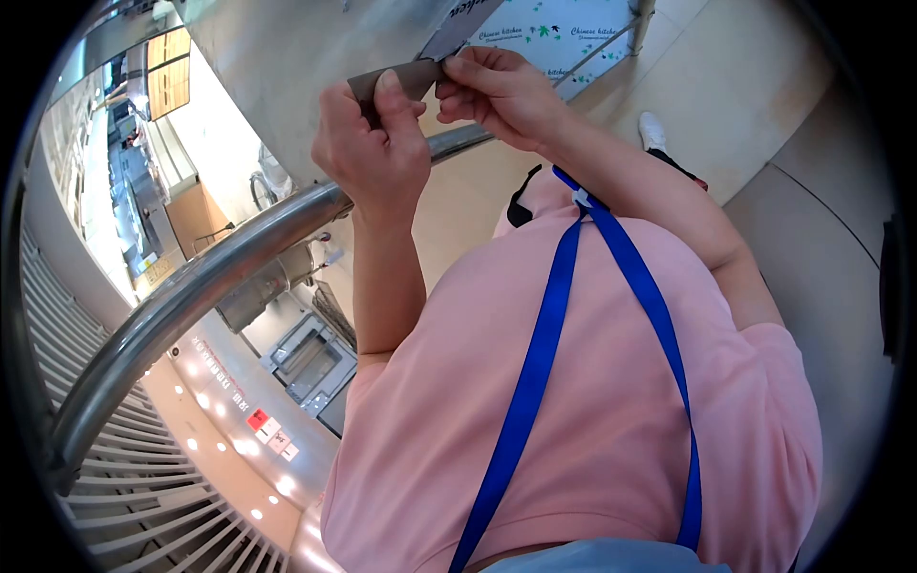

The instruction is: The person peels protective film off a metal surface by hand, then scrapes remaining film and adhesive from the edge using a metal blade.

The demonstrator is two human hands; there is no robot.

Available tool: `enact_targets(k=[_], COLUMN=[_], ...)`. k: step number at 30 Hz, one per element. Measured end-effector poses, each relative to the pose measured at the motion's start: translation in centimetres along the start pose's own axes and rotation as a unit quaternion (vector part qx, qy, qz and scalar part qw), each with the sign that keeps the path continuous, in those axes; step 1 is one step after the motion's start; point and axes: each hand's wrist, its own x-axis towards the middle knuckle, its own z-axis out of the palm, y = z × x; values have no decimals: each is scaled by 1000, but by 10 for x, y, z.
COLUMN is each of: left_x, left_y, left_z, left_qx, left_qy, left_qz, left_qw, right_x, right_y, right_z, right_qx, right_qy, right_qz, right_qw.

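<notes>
My left hand (373, 143) is closed around a short grey-brown rolled or folded piece (411, 80), its thumb lying on top. At the other end of that piece, the thumb and fingers of my right hand (497, 94) pinch its edge. A grey strip with printed lettering (462, 27) reaches the piece from above; whether the two are joined cannot be made out. Both hands are above a curved metal rail (315, 205). A blue lanyard (544, 334) hangs over the pink shirt (621, 401).
Beyond the rail is a white sheet printed "Chinese kitchen" (535, 33), beside a smooth grey metal surface (287, 57). A white shoe (651, 132) stands on the tiled floor (745, 105). White slats (143, 477) and kitchen equipment (310, 363) appear at the left.
</notes>
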Motion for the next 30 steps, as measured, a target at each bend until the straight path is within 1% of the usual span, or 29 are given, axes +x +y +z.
enact_targets(k=[5, 14, 20, 23, 26, 30], left_x=[3, 5, 13, 12, 10, 1], left_y=[-3, 3, 8, 8, 8, 0], left_z=[1, 0, 4, 2, -1, -6], left_qx=[-7, -28, 18, -5, -65, -78], left_qy=[-4, -11, -30, -32, -33, -19], left_qz=[17, 9, 42, 31, -3, -11], left_qw=[1000, 1000, 998, 999, 997, 997], right_x=[1, -3, -2, -4, -5, -4], right_y=[-1, 0, 2, 4, 2, 2], right_z=[1, 7, 1, 2, 3, 3], right_qx=[8, 32, 65, 69, 64, 45], right_qy=[-2, 11, -13, -21, -22, -17], right_qz=[6, 2, 2, 0, 5, 8], right_qw=[1000, 999, 998, 997, 998, 999])
